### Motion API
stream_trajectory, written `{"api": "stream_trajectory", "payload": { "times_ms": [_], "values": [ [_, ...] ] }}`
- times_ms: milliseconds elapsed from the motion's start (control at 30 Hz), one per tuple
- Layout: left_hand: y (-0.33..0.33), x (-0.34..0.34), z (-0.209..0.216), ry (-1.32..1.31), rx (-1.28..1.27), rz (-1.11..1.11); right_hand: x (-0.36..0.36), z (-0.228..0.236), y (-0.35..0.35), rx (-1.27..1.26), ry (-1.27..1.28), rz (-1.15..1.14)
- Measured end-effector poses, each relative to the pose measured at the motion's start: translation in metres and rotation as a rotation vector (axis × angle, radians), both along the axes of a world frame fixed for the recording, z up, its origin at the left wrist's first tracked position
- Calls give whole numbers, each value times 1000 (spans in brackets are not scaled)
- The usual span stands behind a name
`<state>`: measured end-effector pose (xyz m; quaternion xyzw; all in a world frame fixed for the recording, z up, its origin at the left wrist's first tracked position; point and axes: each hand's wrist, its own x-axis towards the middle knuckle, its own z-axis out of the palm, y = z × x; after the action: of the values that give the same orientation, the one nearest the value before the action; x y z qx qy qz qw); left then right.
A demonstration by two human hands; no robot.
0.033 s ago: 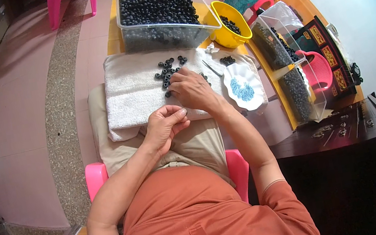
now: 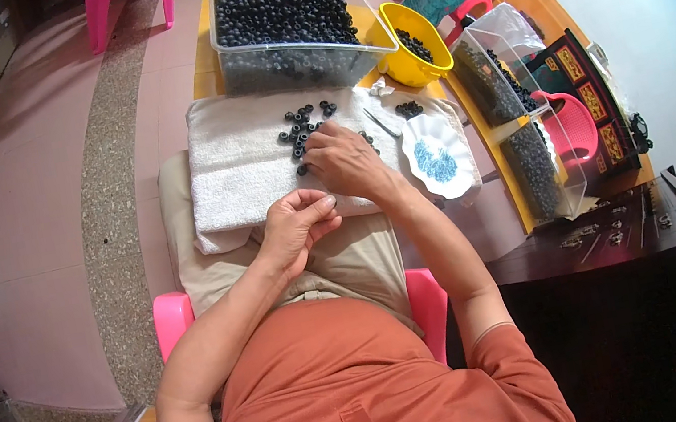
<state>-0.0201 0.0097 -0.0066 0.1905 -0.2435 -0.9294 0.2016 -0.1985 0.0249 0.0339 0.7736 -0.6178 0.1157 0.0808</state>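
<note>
My left hand (image 2: pixel 298 229) is held over the near edge of a folded white towel (image 2: pixel 236 170), its thumb and forefinger pinched together. A tiny dark bit shows at those fingertips, too small to name. Just beyond it, my right hand (image 2: pixel 345 163) reaches palm down over a loose group of small black ring-like pieces (image 2: pixel 300 138), fingers curled and bunched. What its fingertips hold, if anything, is hidden under the hand. To its right are a pair of tweezers (image 2: pixel 379 122) and a white scalloped dish (image 2: pixel 461 180) of small blue bits.
At the back stands a clear plastic bin (image 2: pixel 303 63) full of black pieces. A yellow basket (image 2: pixel 443 61) with more is beside it. Clear bins (image 2: pixel 543 166) line the right, near a pink basket (image 2: pixel 571 125). A small dark cluster (image 2: pixel 409 109) lies above the dish.
</note>
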Motion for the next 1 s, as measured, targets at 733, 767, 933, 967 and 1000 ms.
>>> {"api": "stream_trajectory", "payload": {
  "times_ms": [733, 767, 933, 967, 1000],
  "values": [
    [-3, 1, 0, -5, 13, 19, 0, 11, 13, 16, -141, -54],
    [-2, 1, 1, -6, 13, 18, 0, 10, 15, 16, -141, -55],
    [-3, 0, -2, -30, 1, 12, -3, -1, 29, -135, -500, -108],
    [-3, 1, -2, -30, -1, 10, -4, -3, 32, -137, -500, -108],
    [-3, 1, -1, -33, -10, 11, -6, -5, 35, -130, -637, -89]
  ]
}}
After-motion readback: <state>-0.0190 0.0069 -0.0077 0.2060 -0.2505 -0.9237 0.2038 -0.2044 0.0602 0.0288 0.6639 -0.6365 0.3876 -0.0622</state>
